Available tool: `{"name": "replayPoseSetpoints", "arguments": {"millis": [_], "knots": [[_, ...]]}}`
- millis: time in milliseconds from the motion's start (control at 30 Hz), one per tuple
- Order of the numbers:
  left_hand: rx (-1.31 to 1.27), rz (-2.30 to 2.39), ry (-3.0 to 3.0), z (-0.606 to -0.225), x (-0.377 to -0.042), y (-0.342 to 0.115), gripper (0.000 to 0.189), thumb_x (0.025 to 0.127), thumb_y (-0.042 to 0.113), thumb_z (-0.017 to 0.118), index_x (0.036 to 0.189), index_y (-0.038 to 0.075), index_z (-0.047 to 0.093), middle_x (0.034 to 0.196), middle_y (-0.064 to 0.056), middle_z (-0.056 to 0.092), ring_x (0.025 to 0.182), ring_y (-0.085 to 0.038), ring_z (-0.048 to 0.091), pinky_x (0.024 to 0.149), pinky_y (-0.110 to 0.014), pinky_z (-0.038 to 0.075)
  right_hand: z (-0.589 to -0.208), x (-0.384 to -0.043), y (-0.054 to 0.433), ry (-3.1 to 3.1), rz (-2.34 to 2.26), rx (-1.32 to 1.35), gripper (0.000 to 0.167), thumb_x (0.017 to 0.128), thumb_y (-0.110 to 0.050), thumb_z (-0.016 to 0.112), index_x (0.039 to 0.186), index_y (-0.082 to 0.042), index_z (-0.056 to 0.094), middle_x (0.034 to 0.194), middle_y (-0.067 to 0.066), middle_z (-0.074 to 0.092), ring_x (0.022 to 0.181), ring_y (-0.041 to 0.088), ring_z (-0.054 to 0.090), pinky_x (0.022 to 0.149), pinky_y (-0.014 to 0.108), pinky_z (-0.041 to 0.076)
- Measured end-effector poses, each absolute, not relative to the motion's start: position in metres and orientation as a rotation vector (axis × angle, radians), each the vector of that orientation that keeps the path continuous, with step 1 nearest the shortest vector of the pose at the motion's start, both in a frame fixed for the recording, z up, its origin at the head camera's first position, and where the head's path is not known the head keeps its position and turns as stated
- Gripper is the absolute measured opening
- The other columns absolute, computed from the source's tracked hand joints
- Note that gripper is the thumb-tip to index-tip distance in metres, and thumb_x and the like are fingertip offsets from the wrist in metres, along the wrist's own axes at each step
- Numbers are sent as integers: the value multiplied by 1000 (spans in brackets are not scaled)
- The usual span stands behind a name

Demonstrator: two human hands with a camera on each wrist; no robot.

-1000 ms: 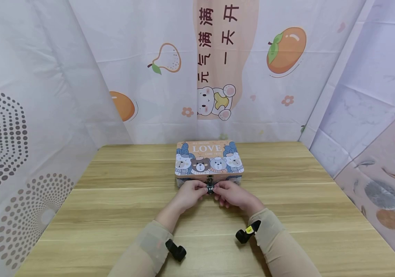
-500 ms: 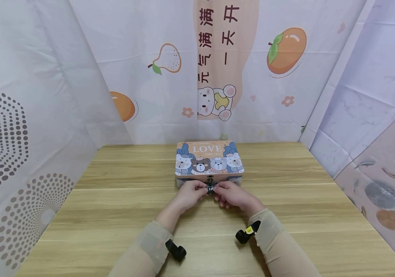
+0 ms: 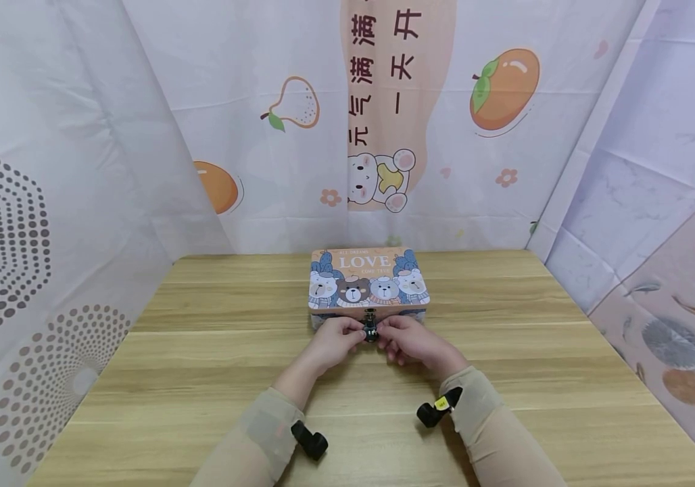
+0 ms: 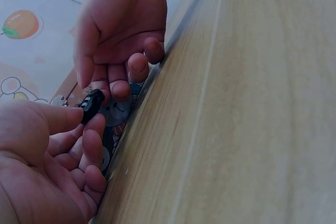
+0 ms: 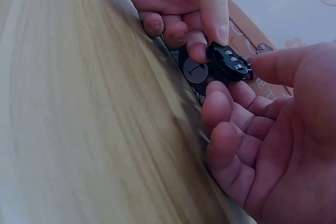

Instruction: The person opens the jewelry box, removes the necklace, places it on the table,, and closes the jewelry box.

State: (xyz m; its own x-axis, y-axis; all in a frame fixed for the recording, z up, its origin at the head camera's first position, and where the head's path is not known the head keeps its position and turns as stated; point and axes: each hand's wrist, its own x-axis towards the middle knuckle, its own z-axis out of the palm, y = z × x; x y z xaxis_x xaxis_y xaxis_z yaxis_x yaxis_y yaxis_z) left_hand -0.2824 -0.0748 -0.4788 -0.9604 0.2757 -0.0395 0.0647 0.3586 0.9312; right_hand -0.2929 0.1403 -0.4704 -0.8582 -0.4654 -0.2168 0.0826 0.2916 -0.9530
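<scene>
A small black combination padlock (image 3: 370, 333) hangs at the metal latch (image 3: 370, 313) on the front of a closed tin box (image 3: 360, 260). Bears and the word LOVE decorate the lid. My left hand (image 3: 332, 338) pinches one end of the padlock between thumb and forefinger, its other fingers curled below. From the other side, my right hand (image 3: 416, 343) has its thumb and forefinger around the opposite end. Three number dials show on the padlock (image 5: 232, 64) in the right wrist view. Parts of the box front are hidden behind both hands.
The box stands near the back edge of a wooden table (image 3: 232, 297). Behind it hangs a white curtain (image 3: 299, 182) printed with fruit and a bear. More patterned cloth hangs on both sides. Each sleeve carries a small black wrist camera.
My right hand has shifted slightly right and its thumb has lifted a little at the padlock's edge. The left hand and the box have stayed in place.
</scene>
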Motion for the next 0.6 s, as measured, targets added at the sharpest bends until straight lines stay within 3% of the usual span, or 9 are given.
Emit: {"name": "replayPoseSetpoints", "arguments": {"millis": [600], "knots": [[300,1661,2420,-479,-283,-74,15,100,11,62,107,0,71,89,-5,72,75,-18,61,66,-31,48,-473,-292,137,2200,-1492,-477,25,107,-18,49,106,3,62,89,11,65,61,17,57,52,29,46]]}}
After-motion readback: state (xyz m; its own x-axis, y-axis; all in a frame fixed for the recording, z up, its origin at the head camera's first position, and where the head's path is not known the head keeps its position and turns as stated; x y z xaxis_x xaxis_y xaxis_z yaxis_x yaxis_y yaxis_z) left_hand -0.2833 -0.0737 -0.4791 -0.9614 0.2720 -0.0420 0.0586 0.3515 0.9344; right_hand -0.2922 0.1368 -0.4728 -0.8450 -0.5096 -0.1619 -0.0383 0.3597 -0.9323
